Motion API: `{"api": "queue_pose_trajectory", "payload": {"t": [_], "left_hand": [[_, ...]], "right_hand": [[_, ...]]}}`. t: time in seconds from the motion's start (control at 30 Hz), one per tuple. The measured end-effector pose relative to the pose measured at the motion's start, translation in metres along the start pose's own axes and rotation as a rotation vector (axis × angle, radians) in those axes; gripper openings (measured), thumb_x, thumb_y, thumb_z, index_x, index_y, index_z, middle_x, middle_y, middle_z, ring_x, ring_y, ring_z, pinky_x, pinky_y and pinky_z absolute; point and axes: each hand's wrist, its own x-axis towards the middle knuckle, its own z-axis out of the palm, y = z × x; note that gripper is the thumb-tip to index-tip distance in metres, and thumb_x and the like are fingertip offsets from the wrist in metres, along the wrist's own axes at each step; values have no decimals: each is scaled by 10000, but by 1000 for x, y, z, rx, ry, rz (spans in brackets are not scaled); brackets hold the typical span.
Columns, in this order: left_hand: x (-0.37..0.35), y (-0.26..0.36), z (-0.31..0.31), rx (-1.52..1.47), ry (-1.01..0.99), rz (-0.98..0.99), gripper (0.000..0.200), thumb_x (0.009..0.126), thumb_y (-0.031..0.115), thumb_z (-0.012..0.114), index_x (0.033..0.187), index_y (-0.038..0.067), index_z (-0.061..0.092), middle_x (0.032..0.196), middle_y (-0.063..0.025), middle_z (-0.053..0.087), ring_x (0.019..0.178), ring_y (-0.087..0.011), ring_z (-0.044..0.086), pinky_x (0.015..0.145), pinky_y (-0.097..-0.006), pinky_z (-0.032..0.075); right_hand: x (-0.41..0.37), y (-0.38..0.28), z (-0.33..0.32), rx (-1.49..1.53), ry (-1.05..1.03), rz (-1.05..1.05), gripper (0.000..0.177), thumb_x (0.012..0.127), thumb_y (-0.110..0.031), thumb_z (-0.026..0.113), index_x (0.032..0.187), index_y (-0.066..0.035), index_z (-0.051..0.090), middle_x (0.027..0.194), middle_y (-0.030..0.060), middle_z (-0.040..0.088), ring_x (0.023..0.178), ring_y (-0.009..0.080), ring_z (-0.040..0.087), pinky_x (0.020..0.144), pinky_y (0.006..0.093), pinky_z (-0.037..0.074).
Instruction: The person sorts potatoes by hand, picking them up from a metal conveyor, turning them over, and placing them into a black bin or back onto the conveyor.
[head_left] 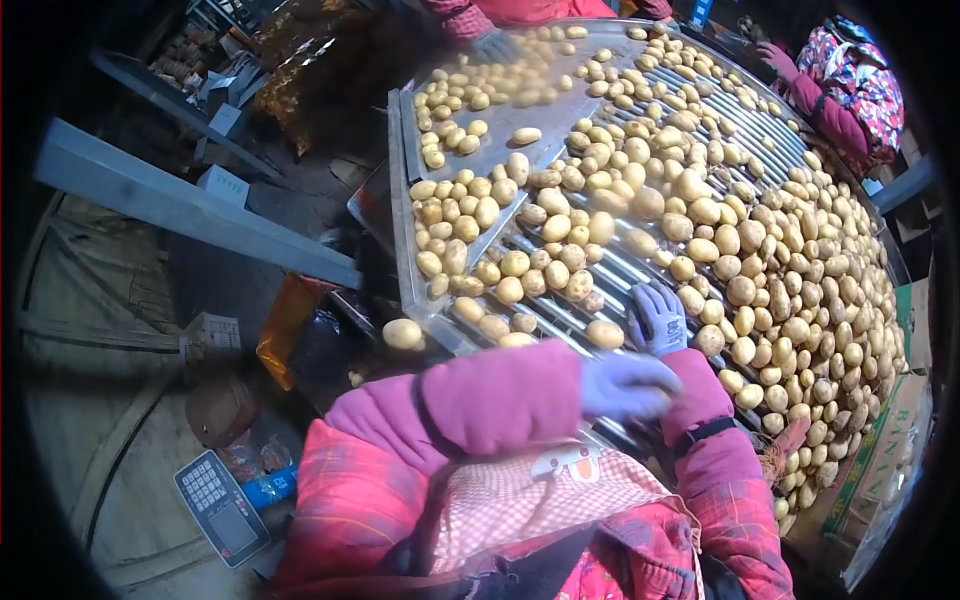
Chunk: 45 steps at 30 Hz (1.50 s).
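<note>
Many potatoes [741, 291] lie on a table of metal rollers [572, 318]. My right hand [657, 320], in a light purple glove, rests over the rollers at the left edge of the dense pile, its fingers spread and no potato visible in them. Closer to my body, my left hand [630, 388] reaches across to the right above the rollers and my right sleeve. Motion smears its gloved fingers, so anything in them cannot be made out. A single potato [605, 334] sits between the two hands and the looser group on the left.
A metal side plate [500, 148] holds more potatoes, with a co-worker's gloved hand [494, 47] beside them. Another person's sleeve [838, 122] is at the upper right. A scale display [222, 508] stands lower left, a cardboard box [880, 455] lower right, and a metal beam [200, 203] crosses the left.
</note>
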Motion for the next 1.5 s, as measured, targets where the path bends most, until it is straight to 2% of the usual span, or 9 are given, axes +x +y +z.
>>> {"api": "queue_pose_trajectory", "payload": {"t": [0.1,0.27,0.33,0.47,0.57,0.8,0.93,1.13,1.5], "left_hand": [[-34,7,-62,229,426,-237,340,937,242,554,1220,55,561,1162,-73,589,1087,-155,534,942,-317,433],[-56,12,-187,281,1060,-118,287,927,175,537,1175,39,578,1101,-51,599,1030,-112,532,881,-277,450],[-57,13,-240,644,1126,-151,343,904,158,529,1227,44,543,1159,-102,596,1066,-182,555,903,-314,453],[-32,-20,-285,1185,1099,-120,420,868,157,545,1276,67,511,1203,-172,572,1107,-296,552,937,-377,443],[-11,-37,-272,1442,1016,-350,483,837,185,584,1306,101,500,1336,-203,453,1218,-359,470,1029,-403,387],[-43,-15,-215,1178,726,36,470,840,219,600,1284,87,519,1292,-194,481,1170,-352,495,993,-406,405],[-13,-26,-231,1323,714,-87,469,835,254,592,1281,133,510,1160,-168,569,1103,-353,532,935,-412,445],[12,-12,-247,1282,653,-619,646,738,363,652,1335,246,436,1225,-142,535,1058,-356,560,867,-456,476],[77,24,-181,1436,540,-568,508,722,481,637,1124,171,621,1110,-156,602,1069,-296,562,893,-444,446]], "right_hand": [[6,-9,-8,9,-27,53,467,774,-174,647,1221,-89,541,1220,113,547,1191,329,470,996,473,369],[9,-7,-10,44,-43,92,451,755,-146,662,1192,-87,566,1206,111,553,1185,326,475,997,465,375],[12,-7,-11,52,-52,113,454,745,-134,666,1187,-90,571,1201,108,556,1180,324,479,997,463,376],[14,-7,-15,87,-73,139,475,733,-125,665,1196,-100,565,1203,104,555,1182,326,477,1002,465,370],[15,-7,-19,93,-95,153,491,726,-121,665,1205,-104,560,1211,103,552,1188,328,473,1005,468,365],[14,-7,-15,71,-119,140,539,703,-115,664,1229,-109,548,1234,99,539,1205,322,460,1010,476,356],[17,-8,-18,63,-124,141,539,700,-113,664,1227,-107,548,1225,96,543,1203,322,462,1002,475,364],[18,-7,-17,88,-111,161,525,706,-120,674,1217,-114,554,1218,91,551,1200,323,469,1000,477,366],[14,-9,-16,102,-118,152,549,697,-123,676,1230,-112,544,1231,84,541,1210,316,457,1011,476,356]]}}
